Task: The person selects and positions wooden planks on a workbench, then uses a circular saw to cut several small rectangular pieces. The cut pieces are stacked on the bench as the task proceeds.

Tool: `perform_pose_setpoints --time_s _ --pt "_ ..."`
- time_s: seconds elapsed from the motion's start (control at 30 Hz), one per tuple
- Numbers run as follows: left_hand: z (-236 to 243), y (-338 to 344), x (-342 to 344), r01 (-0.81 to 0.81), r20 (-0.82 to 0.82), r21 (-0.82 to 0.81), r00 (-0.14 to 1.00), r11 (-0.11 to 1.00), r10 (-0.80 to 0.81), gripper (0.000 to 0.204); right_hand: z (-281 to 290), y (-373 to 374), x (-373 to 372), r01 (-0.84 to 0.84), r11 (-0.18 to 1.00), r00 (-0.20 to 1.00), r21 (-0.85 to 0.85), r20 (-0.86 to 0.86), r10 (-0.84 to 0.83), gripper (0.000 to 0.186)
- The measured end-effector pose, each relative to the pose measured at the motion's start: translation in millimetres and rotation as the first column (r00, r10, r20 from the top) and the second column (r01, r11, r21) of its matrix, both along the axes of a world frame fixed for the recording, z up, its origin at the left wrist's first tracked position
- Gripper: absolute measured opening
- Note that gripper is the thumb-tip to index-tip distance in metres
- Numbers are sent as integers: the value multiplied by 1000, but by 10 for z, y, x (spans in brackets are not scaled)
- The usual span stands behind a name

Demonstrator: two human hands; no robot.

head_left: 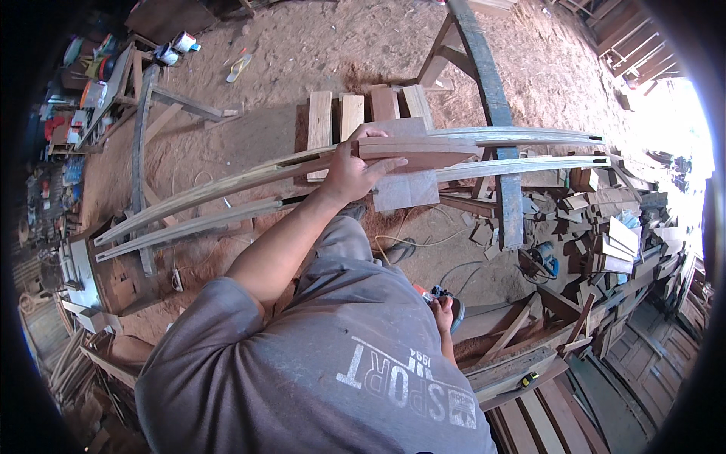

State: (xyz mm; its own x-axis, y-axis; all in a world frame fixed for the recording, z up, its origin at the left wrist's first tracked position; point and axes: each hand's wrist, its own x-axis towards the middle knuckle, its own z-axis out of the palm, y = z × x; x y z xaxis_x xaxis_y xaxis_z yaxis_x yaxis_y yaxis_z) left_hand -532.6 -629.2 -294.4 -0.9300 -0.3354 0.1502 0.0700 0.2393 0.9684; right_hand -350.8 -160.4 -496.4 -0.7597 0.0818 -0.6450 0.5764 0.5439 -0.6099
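My left hand [358,168] grips a reddish-brown wooden piece [417,148] near its left end, thumb along the near side. It sits over two long pale wooden rails, the far rail [529,135] and the near rail [522,165], which span from left to right. Partly under the held piece is a pale flat square sheet [406,191]. Low beside my body, my right hand [443,312] is closed around a small object with orange and dark parts [426,293]; its kind is too hidden to tell.
A dark trestle beam [491,83] supports the rails on the right, another trestle [141,151] on the left. Several short timber blocks [352,115] lie beyond. Wood offcuts [616,246] and a blue power tool [543,261] are at right. A cable [423,240] crosses the sandy floor.
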Motion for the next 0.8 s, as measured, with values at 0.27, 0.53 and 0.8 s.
perform_pose_setpoints --time_s 0.27,0.53,0.8 --pt "-22 3 -17 -39 -25 -30 999 999 38 51 62 -21 13 -75 986 997 149 -12 77 23" --pt "-86 3 -25 -38 -43 43 998 998 40 50 54 77 84 68 997 983 -34 -170 -73 24" --pt "-66 -66 -3 0 -41 -2 999 1000 0 48 1183 -28 -336 378 866 843 -328 -266 -468 21"
